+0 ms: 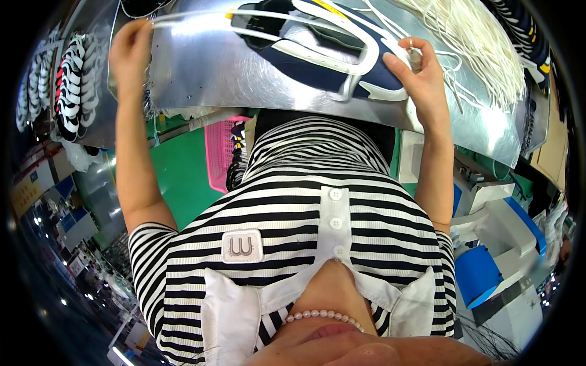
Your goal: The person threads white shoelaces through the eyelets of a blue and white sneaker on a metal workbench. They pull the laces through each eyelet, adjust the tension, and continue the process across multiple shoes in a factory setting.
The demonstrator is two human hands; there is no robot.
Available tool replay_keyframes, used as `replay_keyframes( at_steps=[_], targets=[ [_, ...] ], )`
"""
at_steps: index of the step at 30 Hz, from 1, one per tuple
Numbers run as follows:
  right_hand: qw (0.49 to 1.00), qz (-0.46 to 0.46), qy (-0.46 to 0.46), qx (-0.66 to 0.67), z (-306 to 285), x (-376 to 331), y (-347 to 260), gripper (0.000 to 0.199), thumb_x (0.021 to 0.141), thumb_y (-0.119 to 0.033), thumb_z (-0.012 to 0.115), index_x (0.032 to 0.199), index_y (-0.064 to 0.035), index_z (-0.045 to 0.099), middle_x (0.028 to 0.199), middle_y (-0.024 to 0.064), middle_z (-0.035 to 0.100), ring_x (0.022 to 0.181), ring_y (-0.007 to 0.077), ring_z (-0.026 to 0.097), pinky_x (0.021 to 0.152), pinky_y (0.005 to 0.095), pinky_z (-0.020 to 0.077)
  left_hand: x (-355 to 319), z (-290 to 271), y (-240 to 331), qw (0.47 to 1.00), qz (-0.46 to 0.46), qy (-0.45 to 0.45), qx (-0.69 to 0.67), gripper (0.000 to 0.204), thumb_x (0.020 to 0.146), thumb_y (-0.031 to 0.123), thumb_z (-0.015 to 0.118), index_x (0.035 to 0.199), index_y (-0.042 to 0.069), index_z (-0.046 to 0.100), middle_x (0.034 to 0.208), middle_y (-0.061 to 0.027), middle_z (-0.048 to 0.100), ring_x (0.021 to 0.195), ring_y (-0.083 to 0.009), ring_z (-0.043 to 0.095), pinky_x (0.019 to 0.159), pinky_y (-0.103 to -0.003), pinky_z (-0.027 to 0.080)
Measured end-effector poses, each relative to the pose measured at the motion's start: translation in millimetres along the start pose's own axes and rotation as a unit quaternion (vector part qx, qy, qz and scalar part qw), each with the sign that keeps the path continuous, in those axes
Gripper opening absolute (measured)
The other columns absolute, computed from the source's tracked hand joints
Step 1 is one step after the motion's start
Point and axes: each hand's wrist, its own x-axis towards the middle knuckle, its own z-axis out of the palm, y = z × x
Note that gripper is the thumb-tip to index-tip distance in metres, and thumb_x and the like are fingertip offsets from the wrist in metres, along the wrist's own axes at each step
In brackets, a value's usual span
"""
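A navy and white shoe upper (pixel 293 67) with yellow trim lies on the metal table in front of me. A white shoelace (pixel 201 14) runs leftward from it in a long, taut, slightly blurred strand. At the far left my left hand (pixel 132 56) pinches the end of that lace, its fingertips closed together. On the right, my right hand (pixel 424 73) grips the edge of the upper between thumb and curled fingers. Part of what lies inside that grip is hidden. A loop of white lace hangs over the upper's near edge.
A large bundle of white laces (pixel 470 43) lies on the right of the metal table (pixel 189 79). More uppers (pixel 540 61) are stacked at the far right. A pink basket (pixel 221 155) holding pieces stands below the table. Racks of uppers (pixel 70 85) stand at left.
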Motion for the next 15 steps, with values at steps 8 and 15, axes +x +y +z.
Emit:
replay_keyframes(
  at_steps=[8, 15],
  targets=[
    [0.998, -0.001, 0.008, -0.064, -11.0, 7.2, 13.0, 0.034, 0.087, -0.022, 0.076, 0.112, -0.0084, 0.057, 0.093, 0.0016, 0.062, 0.082, 0.0070, 0.056, 0.072, 0.0203, 0.0449, -3.1, -21.5, -7.2, 0.997, -0.001, 0.054, -0.064, 0.018, 0.091, 0.015, 0.072, 0.104, 0.002, 0.072, 0.093, 0.0033, 0.067, 0.078, -0.0052, 0.055, 0.071, -0.018, 0.044],
    [0.983, -0.095, 0.012, -0.157, -10.3, 13.6, 17.4, 0.043, 0.083, -0.036, 0.078, 0.108, -0.0078, 0.056, 0.089, 0.0054, 0.058, 0.083, 0.0148, 0.053, 0.076, 0.0278, 0.0454, 19.1, 12.9, 10.0, 0.997, 0.060, 0.040, -0.004, 0.017, 0.093, 0.016, 0.067, 0.099, 0.001, 0.070, 0.085, -0.0010, 0.066, 0.074, -0.0068, 0.055, 0.072, -0.022, 0.046]
  ],
)
